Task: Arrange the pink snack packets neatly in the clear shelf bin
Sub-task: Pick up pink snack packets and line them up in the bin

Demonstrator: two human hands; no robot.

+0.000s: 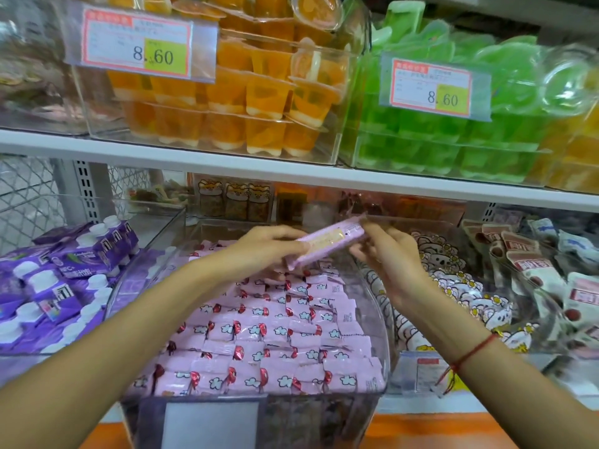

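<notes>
A clear shelf bin (pixel 384 338) in the middle of the lower shelf holds several rows of pink snack packets (pixel 275 332) with white flower prints. Above the back of the bin, both hands hold a small stack of pink packets (pixel 327 243) edge-on and tilted up to the right. My left hand (pixel 262 251) grips the stack's lower left end. My right hand (pixel 385 254) pinches its upper right end. A red string is tied around my right wrist.
A bin of purple cartons with white caps (pixel 61 280) stands to the left. A bin of white flower-print packets (pixel 463 286) and white-and-maroon pouches (pixel 531 267) lies to the right. The shelf above carries bins of orange jelly cups (pixel 246 92) and green jelly cups (pixel 437 137).
</notes>
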